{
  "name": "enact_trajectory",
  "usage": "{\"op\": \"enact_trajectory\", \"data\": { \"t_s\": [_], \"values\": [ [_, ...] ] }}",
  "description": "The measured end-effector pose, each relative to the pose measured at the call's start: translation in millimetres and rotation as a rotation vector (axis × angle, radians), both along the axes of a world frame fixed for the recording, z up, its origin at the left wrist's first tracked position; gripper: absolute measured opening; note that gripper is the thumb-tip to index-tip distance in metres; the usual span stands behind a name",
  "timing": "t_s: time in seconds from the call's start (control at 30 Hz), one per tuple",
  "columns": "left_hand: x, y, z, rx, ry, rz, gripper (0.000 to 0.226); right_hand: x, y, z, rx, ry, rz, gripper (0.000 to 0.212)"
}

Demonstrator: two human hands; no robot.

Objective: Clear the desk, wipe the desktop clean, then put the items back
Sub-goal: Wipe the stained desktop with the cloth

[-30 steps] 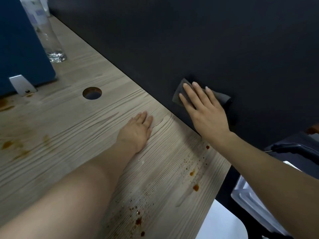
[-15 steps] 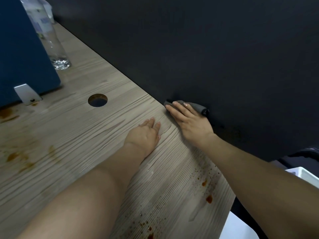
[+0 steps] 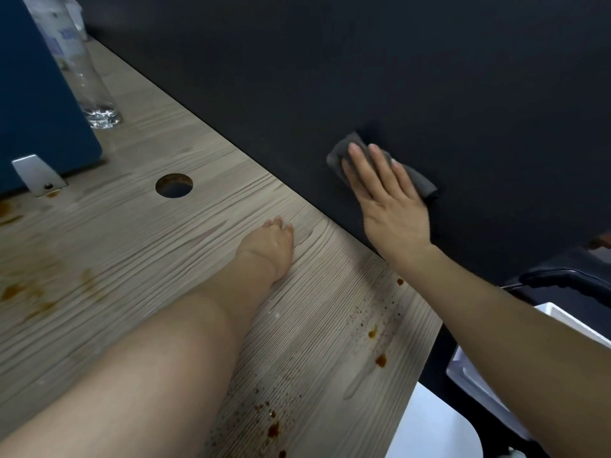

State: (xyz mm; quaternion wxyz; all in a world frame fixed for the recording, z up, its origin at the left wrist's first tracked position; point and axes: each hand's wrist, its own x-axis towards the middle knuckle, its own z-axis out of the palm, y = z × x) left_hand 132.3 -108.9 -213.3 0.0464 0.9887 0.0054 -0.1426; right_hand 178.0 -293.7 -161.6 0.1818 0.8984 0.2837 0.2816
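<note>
1 cloth, 1 glass, 2 hands.

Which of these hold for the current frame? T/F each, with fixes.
1. The right hand presses a grey cloth against the dark panel. True.
2. The left hand holds the glass. False: it rests flat on the desk; the glass stands apart by the blue box.
3. Brown stains remain on the desk. True.
4. The cloth lies over the round hole. False: the hole is uncovered.
</note>
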Motion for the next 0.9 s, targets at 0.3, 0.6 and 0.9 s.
{"op": "enact_trajectory", "data": {
  "t_s": [0.3,0.6,0.9],
  "values": [
    [-3,-1,-11,0.032,-0.006,-0.026,0.056,10,22,-7,0.003,0.045,-0.032,0.082],
    [-4,0,-12,0.029,-0.018,-0.04,0.057,32,54,-39,-0.097,0.467,0.042,0.072],
    [-3,-1,-10,0.016,0.013,-0.034,0.057,-21,-25,-51,-0.078,0.536,0.073,0.063]
  ]
}}
